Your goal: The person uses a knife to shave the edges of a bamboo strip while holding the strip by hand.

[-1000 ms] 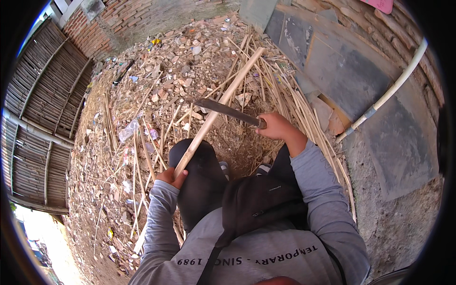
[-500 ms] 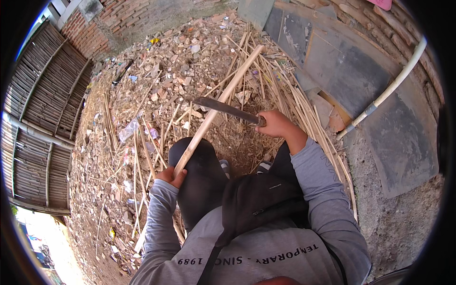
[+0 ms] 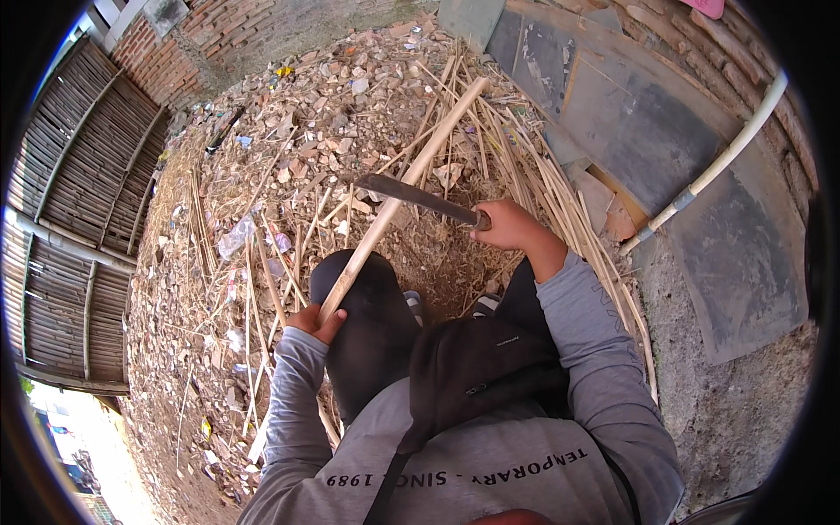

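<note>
My left hand (image 3: 317, 320) grips the near end of a long pale bamboo pole (image 3: 411, 179) that slants up and away over my knee toward the rubble. My right hand (image 3: 512, 226) is closed on the handle of a dark machete (image 3: 411, 194), whose blade lies across the pole about halfway up it. I am crouched, with dark trousers and a black bag below the hands.
Thin bamboo strips (image 3: 560, 201) lie scattered on the ground among broken bricks and litter (image 3: 315, 131). A woven bamboo fence (image 3: 79, 210) stands at the left. A brick wall with grey panels and a white pipe (image 3: 717, 166) runs at the right.
The machete blade and my right hand have shifted only slightly along the pole. My left hand keeps its grip on the pole's end.
</note>
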Action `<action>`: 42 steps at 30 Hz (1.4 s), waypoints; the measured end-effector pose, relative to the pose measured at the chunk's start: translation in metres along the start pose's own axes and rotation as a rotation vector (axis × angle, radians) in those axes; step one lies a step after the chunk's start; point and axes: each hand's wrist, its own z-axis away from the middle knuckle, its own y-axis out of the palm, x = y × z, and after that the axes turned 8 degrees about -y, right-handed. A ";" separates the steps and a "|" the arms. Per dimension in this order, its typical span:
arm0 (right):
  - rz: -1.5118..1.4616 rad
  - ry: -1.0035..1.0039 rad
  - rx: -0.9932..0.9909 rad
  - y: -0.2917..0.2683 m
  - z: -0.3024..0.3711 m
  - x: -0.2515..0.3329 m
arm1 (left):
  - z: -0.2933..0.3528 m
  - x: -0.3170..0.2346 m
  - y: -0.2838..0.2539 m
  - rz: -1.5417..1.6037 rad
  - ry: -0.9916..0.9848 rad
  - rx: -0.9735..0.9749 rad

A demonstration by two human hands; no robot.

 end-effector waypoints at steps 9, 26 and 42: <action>0.040 0.075 0.019 -0.007 0.002 0.013 | -0.001 0.002 0.002 0.066 0.007 0.005; 0.155 0.085 -0.074 -0.022 0.004 0.026 | 0.006 -0.005 0.004 -0.114 0.113 -0.123; 0.160 0.054 0.123 -0.005 0.001 0.023 | 0.027 -0.032 0.000 -0.355 0.070 -0.223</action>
